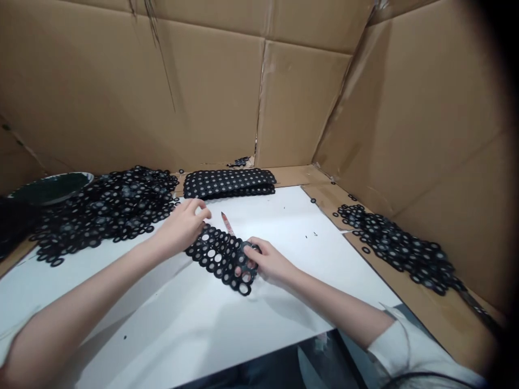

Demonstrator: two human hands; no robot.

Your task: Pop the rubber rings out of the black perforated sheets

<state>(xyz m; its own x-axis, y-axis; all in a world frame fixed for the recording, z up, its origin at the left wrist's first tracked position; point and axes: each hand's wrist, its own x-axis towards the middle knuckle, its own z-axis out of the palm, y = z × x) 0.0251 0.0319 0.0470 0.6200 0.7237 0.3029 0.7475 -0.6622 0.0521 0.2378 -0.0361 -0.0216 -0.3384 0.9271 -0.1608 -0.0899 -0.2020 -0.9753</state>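
Observation:
A strip of linked black rings [214, 254] slants between my hands over the white board, light showing through the ring holes. My right hand [265, 259] grips its right end, thumb on top and fingertips showing through the rings from beneath. At the strip's upper left corner, my left hand [184, 224] has its fingers curled together; whatever they pinch is too small to make out. A pencil-like stick [227, 222] with a dark tip lies just behind the strip, partly covered by it.
A folded black ring sheet [229, 182] lies at the back. Loose rings form a big heap [113, 208] on the left and a smaller heap [401, 243] on the right. A round dish [52, 186] stands far left. Cardboard walls [203, 92] enclose the white board [170, 319].

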